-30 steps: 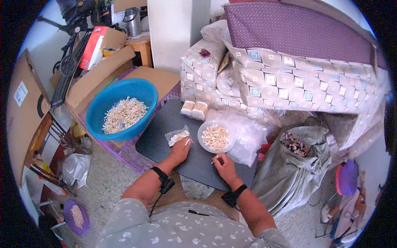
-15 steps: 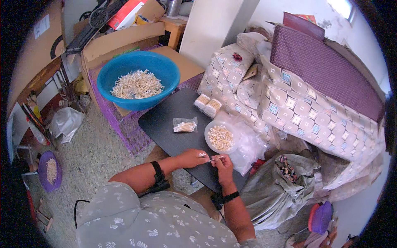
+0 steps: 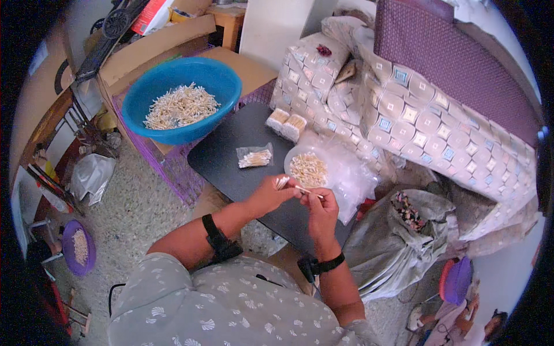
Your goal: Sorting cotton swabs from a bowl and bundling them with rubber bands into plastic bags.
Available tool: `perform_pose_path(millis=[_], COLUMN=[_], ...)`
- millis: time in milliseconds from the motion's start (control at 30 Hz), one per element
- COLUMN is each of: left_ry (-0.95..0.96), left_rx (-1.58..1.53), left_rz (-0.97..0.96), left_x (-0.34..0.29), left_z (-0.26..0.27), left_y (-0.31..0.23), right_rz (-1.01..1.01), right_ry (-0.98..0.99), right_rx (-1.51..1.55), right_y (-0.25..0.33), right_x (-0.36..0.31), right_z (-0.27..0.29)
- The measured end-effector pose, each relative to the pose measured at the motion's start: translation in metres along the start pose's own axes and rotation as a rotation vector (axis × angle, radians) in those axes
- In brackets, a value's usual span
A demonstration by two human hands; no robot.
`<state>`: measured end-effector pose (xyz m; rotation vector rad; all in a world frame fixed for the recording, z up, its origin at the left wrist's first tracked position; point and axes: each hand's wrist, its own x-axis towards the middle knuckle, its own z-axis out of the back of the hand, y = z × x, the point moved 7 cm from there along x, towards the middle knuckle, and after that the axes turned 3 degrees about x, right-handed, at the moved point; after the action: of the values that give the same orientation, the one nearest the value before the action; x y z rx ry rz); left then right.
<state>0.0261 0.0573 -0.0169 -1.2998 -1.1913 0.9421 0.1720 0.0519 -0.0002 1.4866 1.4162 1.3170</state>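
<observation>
Closed around a few cotton swabs [image 3: 281, 182] is my left hand [image 3: 269, 196], their white tips showing above the fingers. My right hand [image 3: 323, 212] pinches a single cotton swab [image 3: 302, 190], whose other end reaches the left fingertips. Both hands are over the near edge of a black tabletop [image 3: 222, 151]. Just beyond them stands a pale round bowl [image 3: 289, 154] of loose swabs. A small clear bag of cotton swabs [image 3: 254, 157] lies to its left, and packed swab bundles [image 3: 287, 124] lie farther back.
A big blue tub [image 3: 228, 86] full of swabs stands on cardboard at the far left. Clear plastic bags [image 3: 352, 181] lie right of the bowl. A grey sack [image 3: 386, 254] sits at the right, a purple basin [image 3: 74, 262] on the left floor. Another person [image 3: 459, 326] is at lower right.
Both hands have risen farther over the tabletop, nearer the bowl. The right hand still pinches one swab and the left still keeps several. The view has shifted slightly.
</observation>
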Motion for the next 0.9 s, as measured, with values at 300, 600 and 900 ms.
perform_pose_path(millis=[300,600,900], left_ry=[-0.011,0.012,0.122], left_rx=[0.053,0.113,0.227], left_rz=[-0.014,0.024,0.058], left_x=[0.000,-0.006,-0.013], left_z=[0.005,0.004,-0.007], left_y=[-0.015,-0.005,0.000], right_rz=[-0.016,-0.009,-0.145], right_ry=[-0.043,-0.093,-0.030], right_rx=[-0.168,-0.280,-0.032], right_y=[-0.007,-0.006,-0.001], right_x=[-0.002,-0.008,-0.014], right_z=[0.004,0.011,0.005])
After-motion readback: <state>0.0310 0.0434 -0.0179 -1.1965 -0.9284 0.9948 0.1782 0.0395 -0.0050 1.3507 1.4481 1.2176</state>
